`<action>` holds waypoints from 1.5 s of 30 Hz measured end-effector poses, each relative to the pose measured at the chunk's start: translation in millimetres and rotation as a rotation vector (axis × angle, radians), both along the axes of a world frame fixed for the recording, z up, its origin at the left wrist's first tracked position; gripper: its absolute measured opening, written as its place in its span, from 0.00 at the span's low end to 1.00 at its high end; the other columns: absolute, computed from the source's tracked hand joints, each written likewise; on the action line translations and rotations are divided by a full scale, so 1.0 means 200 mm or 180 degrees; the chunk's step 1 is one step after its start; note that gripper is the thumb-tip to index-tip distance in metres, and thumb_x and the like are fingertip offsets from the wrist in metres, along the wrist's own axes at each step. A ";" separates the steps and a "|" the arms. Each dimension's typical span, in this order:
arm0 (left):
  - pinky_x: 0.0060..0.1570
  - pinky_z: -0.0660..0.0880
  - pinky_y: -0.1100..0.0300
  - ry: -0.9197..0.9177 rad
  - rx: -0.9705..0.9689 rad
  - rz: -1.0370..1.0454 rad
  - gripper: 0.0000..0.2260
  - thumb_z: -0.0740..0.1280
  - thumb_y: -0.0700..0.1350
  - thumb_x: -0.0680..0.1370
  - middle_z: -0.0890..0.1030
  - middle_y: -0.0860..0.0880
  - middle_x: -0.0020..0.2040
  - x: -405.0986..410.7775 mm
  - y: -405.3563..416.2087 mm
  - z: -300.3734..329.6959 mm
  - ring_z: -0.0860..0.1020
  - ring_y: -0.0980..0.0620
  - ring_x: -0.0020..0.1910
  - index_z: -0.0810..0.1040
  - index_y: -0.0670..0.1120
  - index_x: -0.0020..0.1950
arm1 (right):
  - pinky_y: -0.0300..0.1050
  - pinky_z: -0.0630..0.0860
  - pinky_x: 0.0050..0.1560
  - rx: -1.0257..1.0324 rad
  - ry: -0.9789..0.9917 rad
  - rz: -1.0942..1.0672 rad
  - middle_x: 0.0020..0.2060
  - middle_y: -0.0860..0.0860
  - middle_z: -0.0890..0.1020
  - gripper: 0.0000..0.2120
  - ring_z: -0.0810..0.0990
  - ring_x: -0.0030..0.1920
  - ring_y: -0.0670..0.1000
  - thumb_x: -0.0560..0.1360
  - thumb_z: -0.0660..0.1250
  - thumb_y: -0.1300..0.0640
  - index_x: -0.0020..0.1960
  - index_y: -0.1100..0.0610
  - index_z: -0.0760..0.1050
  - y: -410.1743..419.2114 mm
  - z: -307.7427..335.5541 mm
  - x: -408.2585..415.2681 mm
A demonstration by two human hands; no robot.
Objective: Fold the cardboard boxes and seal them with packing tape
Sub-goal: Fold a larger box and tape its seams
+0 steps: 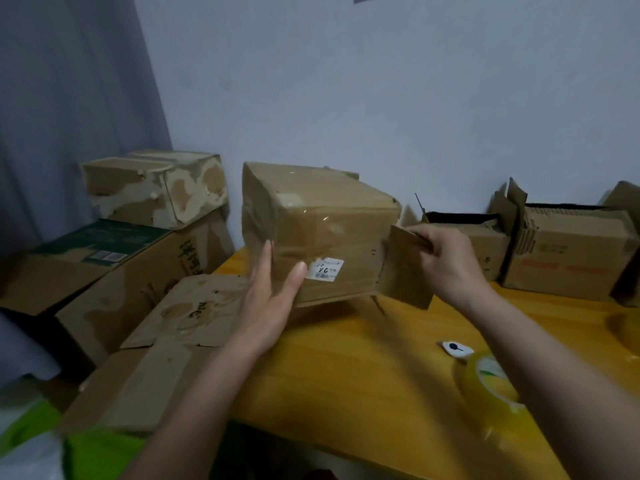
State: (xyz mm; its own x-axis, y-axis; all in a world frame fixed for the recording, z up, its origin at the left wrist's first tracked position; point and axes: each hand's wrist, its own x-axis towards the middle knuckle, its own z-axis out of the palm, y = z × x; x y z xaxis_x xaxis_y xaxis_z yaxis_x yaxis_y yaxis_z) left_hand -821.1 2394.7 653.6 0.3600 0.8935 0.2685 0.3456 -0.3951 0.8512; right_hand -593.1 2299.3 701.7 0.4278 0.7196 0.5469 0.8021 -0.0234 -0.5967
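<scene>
A brown cardboard box (332,230) with old clear tape and a white label stands tilted over the far part of the wooden table (363,358). My left hand (270,303) lies flat and open against the box's left front face, fingers spread. My right hand (440,258) pinches the box's loose side flap (403,268), which sticks out to the right. A roll of clear yellowish packing tape (488,386) lies on the table near my right forearm.
Flattened cardboard (166,334) hangs over the table's left edge. Stacked boxes (152,188) stand at the left. Several open boxes (554,251) line the wall at the right. A small white cutter (455,348) lies beside the tape; another tape roll (627,330) sits at the right edge.
</scene>
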 end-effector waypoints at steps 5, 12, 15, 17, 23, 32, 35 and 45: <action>0.52 0.71 0.61 0.0140 -0.0342 -0.0055 0.33 0.55 0.74 0.69 0.76 0.56 0.58 0.03 -0.07 -0.09 0.75 0.56 0.58 0.73 0.53 0.65 | 0.48 0.74 0.43 0.0235 -0.1526 -0.0148 0.44 0.54 0.83 0.15 0.79 0.45 0.57 0.74 0.65 0.68 0.56 0.55 0.80 0.00 0.10 -0.03; 0.48 0.76 0.58 0.2433 -0.0827 -0.0842 0.22 0.65 0.65 0.74 0.82 0.51 0.41 -0.06 -0.07 -0.12 0.79 0.53 0.42 0.83 0.47 0.41 | 0.50 0.76 0.44 -0.0473 -0.2244 -0.0053 0.50 0.52 0.83 0.15 0.78 0.49 0.55 0.72 0.67 0.68 0.55 0.56 0.82 -0.06 -0.16 -0.08; 0.55 0.75 0.55 0.1243 -0.0254 0.0190 0.16 0.69 0.59 0.74 0.79 0.53 0.57 -0.07 -0.04 -0.09 0.76 0.56 0.54 0.79 0.52 0.57 | 0.57 0.70 0.62 -0.0423 -0.2276 -0.0014 0.57 0.53 0.81 0.12 0.74 0.61 0.58 0.73 0.65 0.61 0.53 0.53 0.83 -0.09 -0.20 -0.07; 0.64 0.71 0.47 0.0579 0.0210 0.1188 0.30 0.71 0.58 0.73 0.66 0.48 0.71 -0.07 0.01 -0.06 0.68 0.48 0.68 0.66 0.51 0.72 | 0.62 0.53 0.73 -0.0870 -0.2306 -0.0015 0.73 0.52 0.66 0.19 0.56 0.74 0.57 0.72 0.70 0.55 0.62 0.44 0.76 -0.10 -0.22 -0.06; 0.71 0.55 0.37 -0.0720 -0.0315 0.1891 0.45 0.70 0.61 0.72 0.48 0.46 0.80 -0.16 0.23 -0.07 0.49 0.40 0.77 0.44 0.53 0.79 | 0.51 0.58 0.70 0.0734 0.1808 -0.0145 0.76 0.44 0.53 0.51 0.55 0.75 0.49 0.62 0.71 0.31 0.76 0.40 0.48 -0.21 -0.28 -0.07; 0.67 0.64 0.42 -0.0839 -0.0556 0.1264 0.42 0.71 0.53 0.75 0.65 0.45 0.73 -0.08 0.38 -0.01 0.64 0.43 0.72 0.45 0.57 0.79 | 0.54 0.67 0.69 0.0615 0.2398 0.0444 0.74 0.46 0.62 0.30 0.64 0.72 0.50 0.79 0.59 0.60 0.77 0.46 0.52 0.05 -0.21 -0.22; 0.71 0.59 0.38 -0.0516 -0.0429 0.1530 0.45 0.73 0.55 0.72 0.51 0.43 0.78 -0.09 0.46 0.04 0.52 0.39 0.77 0.46 0.56 0.79 | 0.55 0.67 0.70 0.0375 0.1908 0.0088 0.76 0.48 0.59 0.32 0.61 0.73 0.50 0.79 0.55 0.66 0.78 0.48 0.47 0.10 -0.13 -0.16; 0.69 0.65 0.46 -0.0263 -0.0372 0.0726 0.39 0.72 0.58 0.72 0.66 0.47 0.74 -0.02 0.54 -0.03 0.66 0.46 0.71 0.58 0.51 0.78 | 0.50 0.63 0.70 -0.0130 0.1226 0.0446 0.74 0.48 0.62 0.34 0.61 0.72 0.47 0.78 0.64 0.49 0.77 0.49 0.49 0.16 -0.13 -0.04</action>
State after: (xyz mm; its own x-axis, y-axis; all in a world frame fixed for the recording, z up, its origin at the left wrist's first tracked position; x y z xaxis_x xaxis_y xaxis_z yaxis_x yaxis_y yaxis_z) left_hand -825.2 2503.1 648.1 0.1270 0.9756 0.1790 0.3418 -0.2125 0.9155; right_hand -600.3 2331.4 675.8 0.4921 0.8032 0.3358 0.5175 0.0403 -0.8547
